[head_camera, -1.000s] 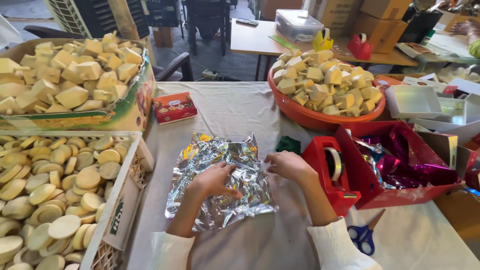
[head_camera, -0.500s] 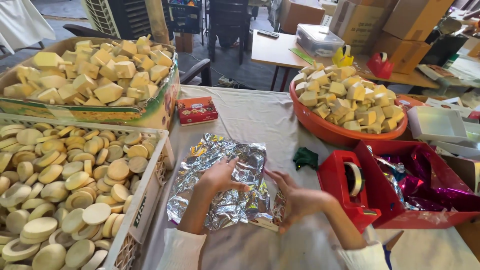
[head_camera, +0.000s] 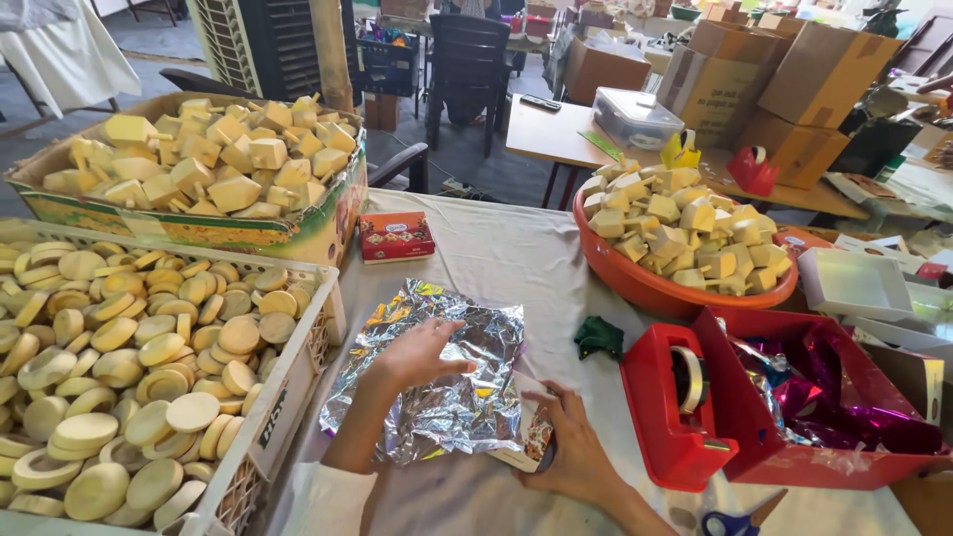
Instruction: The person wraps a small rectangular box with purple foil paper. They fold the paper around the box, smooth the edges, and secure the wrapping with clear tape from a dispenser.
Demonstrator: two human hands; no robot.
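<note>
A crinkled sheet of silver foil point(head_camera: 437, 367) lies on the white tablecloth in front of me. My left hand point(head_camera: 412, 355) presses flat on the middle of the foil. My right hand point(head_camera: 574, 452) grips a small printed box point(head_camera: 531, 437) at the foil's lower right edge, with the foil partly over the box. A red tape dispenser point(head_camera: 675, 402) stands just right of my right hand.
A white crate of round pale soap discs point(head_camera: 129, 357) sits at left, a cardboard box of yellow blocks point(head_camera: 213, 164) behind it. An orange bowl point(head_camera: 645, 283) of yellow blocks stands at right, and a red tray point(head_camera: 854, 462) of purple foil. A small red box point(head_camera: 396, 236), green scrap point(head_camera: 599, 335) and blue scissors point(head_camera: 740, 518) lie nearby.
My right hand slid from the foil's middle to its lower right edge and now holds the small box. My left hand stays on the foil. The view shifted right.
</note>
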